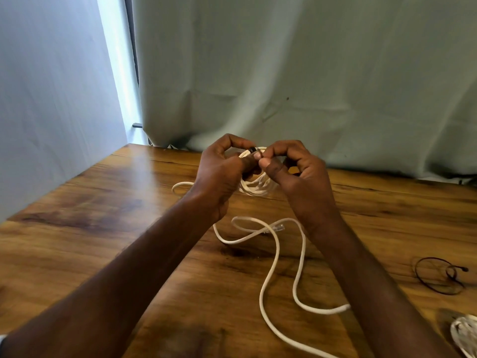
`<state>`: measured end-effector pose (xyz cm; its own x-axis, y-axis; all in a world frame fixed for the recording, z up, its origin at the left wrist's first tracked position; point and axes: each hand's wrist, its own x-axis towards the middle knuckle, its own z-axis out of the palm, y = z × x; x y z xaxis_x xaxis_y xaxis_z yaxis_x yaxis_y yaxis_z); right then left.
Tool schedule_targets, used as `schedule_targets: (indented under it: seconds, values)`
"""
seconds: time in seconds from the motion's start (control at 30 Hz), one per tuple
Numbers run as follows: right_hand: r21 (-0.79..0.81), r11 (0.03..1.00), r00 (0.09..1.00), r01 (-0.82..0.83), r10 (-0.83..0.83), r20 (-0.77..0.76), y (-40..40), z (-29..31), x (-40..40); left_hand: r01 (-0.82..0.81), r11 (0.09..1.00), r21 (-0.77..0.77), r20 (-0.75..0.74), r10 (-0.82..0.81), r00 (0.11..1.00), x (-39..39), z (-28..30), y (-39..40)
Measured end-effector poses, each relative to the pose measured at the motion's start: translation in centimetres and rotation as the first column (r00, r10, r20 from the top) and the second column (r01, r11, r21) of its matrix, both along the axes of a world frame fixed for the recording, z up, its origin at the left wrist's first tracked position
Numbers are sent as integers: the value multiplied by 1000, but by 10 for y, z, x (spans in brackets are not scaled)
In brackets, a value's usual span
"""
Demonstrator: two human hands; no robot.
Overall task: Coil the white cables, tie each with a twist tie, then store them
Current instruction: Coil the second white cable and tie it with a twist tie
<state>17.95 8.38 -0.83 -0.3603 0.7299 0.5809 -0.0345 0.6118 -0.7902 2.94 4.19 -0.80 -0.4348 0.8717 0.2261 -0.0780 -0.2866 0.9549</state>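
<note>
Nearest me, low at the right edge, well behind and right of the right hand's fingers, a finished white coil point(466, 334) lies on the wooden table point(77, 254), only partly in view. A little farther out on that side rests a thin dark wire loop point(438, 277), which looks like a spare twist tie, untouched. Below the wrists, a loose white cable point(277, 257) wanders across the tabletop in slack curves, its clear plug point(276, 227) lying just beneath the heels of the hands.

Then the hands themselves. The left hand point(222, 171) has its fingers curled round the small white bundle point(255, 186), which hangs just under the fingertips of both hands, held above the table. The right hand point(296, 171) is clenched in a pinch, thumb against forefinger, at the top of the bundle, where a short dark twist tie point(252, 150) shows right between the two sets of fingertips. Whether the tie is fully wound yet I cannot tell.

I would judge this cable light, limp and a bit springy, so the loops want to spread if the grip slackens. Best held across all the strands at one spot, beside the tie. The tie itself seems thin and stiff, taken by its ends.

Beyond the fingers hangs a pale curtain point(309, 73).
</note>
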Motion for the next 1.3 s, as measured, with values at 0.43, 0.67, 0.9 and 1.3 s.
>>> schedule_targets:
  seconds: [0.43, 0.67, 0.9, 1.3]
  values:
    - [-302, 944, 967, -133, 57, -247, -2, 13, 9, 29, 972, 232, -355, 57, 933, 11, -13, 8]
    - [-349, 934, 962, -73, -27, -272, 1, 20, 14, 165, 962, 217, -414, -63, 908, 4, -9, 10]
    - [-194, 980, 991, 45, -68, -112, -4, 9, 1, -57, 945, 323, -577, 245, 780, 15, -26, 17]
    - [-91, 940, 937, 330, -338, -93, -5, 1, -3, -78, 931, 357, -569, 283, 772, 8, -26, 20]
